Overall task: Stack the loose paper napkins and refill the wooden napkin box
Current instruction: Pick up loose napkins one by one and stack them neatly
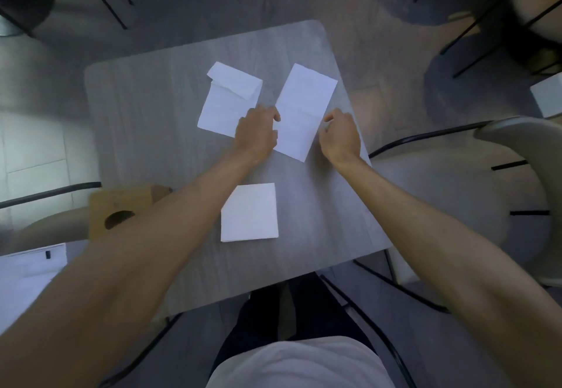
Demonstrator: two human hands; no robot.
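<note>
Progress is judged to be early: three paper napkins are seen lying singly on the tabletop (146,132), none set upon another, and no stack has yet been formed. A long napkin (304,105), opened to an oblong, is placed toward the far right corner, with one hand at each of its long edges. The left hand (258,132) is curled at its left edge, with the thumb laid on the paper, and is taken to be pinching that edge; the back of this hand also covers a corner of the neighbouring sheet. The right hand (340,135) is curled just beside the right edge, but whether the paper is gripped there cannot be told. A flapped napkin (222,108), its far end turned over on itself, is found toward the far edge, just beside the long one. A square napkin (249,212), neatly folded, is set well apart from both, toward the near edge. The wooden napkin box (121,205) stands at the left edge and is partly hidden by the left forearm; a dark oval opening is shown, in which no napkin can be made out. Squaring, stacking and refilling are all judged to remain.
</note>
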